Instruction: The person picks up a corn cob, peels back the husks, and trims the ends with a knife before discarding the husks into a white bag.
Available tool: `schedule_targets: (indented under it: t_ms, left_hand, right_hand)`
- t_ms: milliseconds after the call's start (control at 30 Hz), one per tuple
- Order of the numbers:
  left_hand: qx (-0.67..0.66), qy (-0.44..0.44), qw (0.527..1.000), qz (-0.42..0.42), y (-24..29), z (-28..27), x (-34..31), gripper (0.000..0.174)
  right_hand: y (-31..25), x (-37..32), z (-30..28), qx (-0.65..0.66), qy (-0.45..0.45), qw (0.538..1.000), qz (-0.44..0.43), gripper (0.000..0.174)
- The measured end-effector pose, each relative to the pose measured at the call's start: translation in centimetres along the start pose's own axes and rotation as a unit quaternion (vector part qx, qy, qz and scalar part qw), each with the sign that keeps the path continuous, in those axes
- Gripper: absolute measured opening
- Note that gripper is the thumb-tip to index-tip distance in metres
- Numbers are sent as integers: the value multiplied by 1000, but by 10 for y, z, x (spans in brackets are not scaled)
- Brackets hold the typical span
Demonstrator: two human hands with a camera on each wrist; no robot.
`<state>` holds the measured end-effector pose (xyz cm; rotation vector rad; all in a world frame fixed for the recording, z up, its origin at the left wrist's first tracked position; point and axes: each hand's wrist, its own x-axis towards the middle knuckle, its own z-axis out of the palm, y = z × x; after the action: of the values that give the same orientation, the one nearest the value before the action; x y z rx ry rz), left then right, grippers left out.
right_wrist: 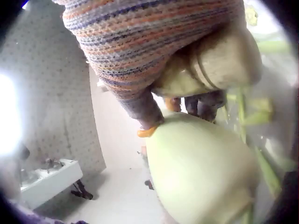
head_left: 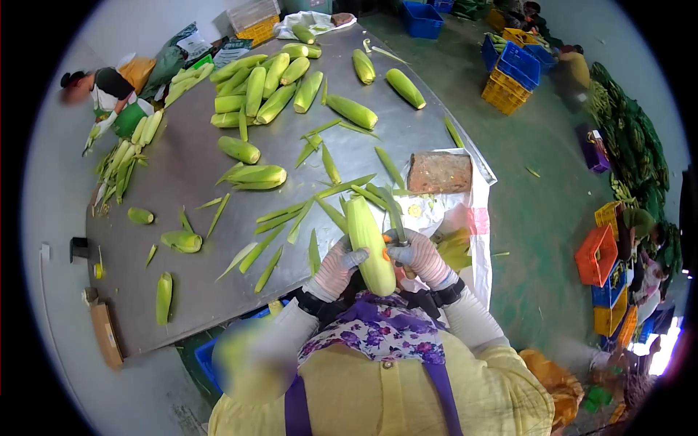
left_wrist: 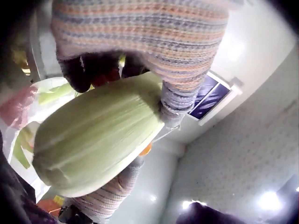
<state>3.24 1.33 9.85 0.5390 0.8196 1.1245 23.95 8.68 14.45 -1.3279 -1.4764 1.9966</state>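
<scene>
An ear of corn [head_left: 369, 243] in pale green husk stands tilted before the person's chest. The left hand [head_left: 336, 270], in a striped knit glove, grips its side, thumb across the husk in the left wrist view. The gloved right hand [head_left: 423, 257] holds a knife by its wooden handle [right_wrist: 226, 60]. The knife's blade [head_left: 396, 220] points away from the body, beside the ear. Something orange [right_wrist: 147, 132] covers the right thumb tip, which lies against the husk. The other right fingers are partly hidden behind the handle and the ear.
Cut husk strips [head_left: 283, 218] litter the metal table [head_left: 196, 145] ahead. Several husked ears [head_left: 254, 91] are piled farther back. A brick [head_left: 439, 173] rests on white sacking [head_left: 480, 247] at the right edge. Another person [head_left: 109, 91] works at the far left; blue and yellow crates [head_left: 520, 65] stand beyond.
</scene>
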Motion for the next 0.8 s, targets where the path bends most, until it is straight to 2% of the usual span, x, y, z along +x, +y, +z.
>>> schedule_targets:
  t_ms: [67, 133, 167, 333, 433, 467, 533, 633, 700, 767, 800]
  left_hand:
    - [18, 25, 999, 21, 2, 0, -3, 80]
    - [86, 78, 992, 56, -13, -9, -2, 84]
    - [44, 71, 995, 50, -18, -15, 0, 89]
    - [100, 115, 984, 88, -17, -10, -7, 90]
    - [111, 109, 984, 84, -12, -7, -10, 88]
    - [114, 106, 985, 77, -10, -6, -10, 88]
    - [45, 45, 996, 62, -3, -6, -10, 88]
    - [-21, -20, 998, 64, -3, -13, -5, 87]
    - [-42, -35, 996, 75, -7, -20, -2, 86]
    - [-50, -33, 994, 86, -10, -25, 0, 85]
    - [-38, -29, 996, 75, -7, -23, 0, 84]
  right_hand:
    - [-6, 1, 9, -12, 2, 1000, -28, 42]
    - [-7, 6, 16, -106, 26, 992, -67, 40]
    - [-6, 10, 18, -151, 40, 984, -86, 39]
    - [14, 25, 13, -257, 43, 944, -201, 36]
    - [16, 26, 10, -272, 20, 942, -195, 35]
    - [15, 26, 8, -265, 8, 946, -185, 34]
    - [14, 26, 3, -250, -14, 954, -163, 33]
    - [10, 20, 5, -172, 0, 981, -90, 30]
    - [18, 18, 8, -184, 16, 968, -169, 27]
    - [16, 15, 13, -28, 52, 996, -68, 23]
    - [22, 16, 13, 15, 60, 996, -63, 24]
